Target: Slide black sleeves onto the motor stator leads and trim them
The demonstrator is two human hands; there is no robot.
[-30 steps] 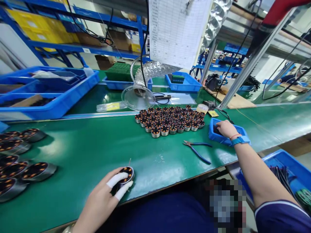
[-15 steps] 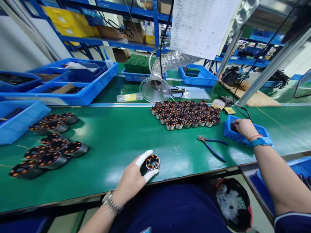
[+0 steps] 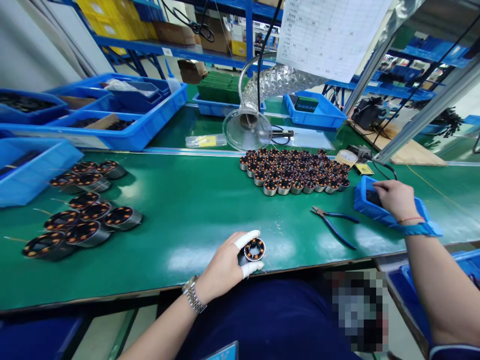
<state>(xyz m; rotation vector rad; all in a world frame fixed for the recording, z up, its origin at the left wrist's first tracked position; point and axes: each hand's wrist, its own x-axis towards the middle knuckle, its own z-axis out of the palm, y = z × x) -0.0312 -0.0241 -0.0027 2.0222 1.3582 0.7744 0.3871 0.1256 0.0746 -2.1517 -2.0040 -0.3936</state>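
Note:
My left hand, with white finger cots on thumb and finger, grips a motor stator near the table's front edge. The stator is a metal ring with copper windings and a dark inside, its open face turned up. At the right, my right hand is over a small blue bin of tiny dark parts. Its thumb and fingertips are pinched together; whatever is between them is too small to make out. Between the hands lie blue-handled cutting pliers, jaws pointing away.
Packed rows of stators stand behind the pliers, and larger stators sit at the left. A clear fume hood on a foil duct hangs at the back. Blue trays line the left rear. A tape roll lies by the rows.
My right hand has lifted a little out of the bin, its fingertips now showing. My left hand still grips the stator. The whole view has shifted slightly.

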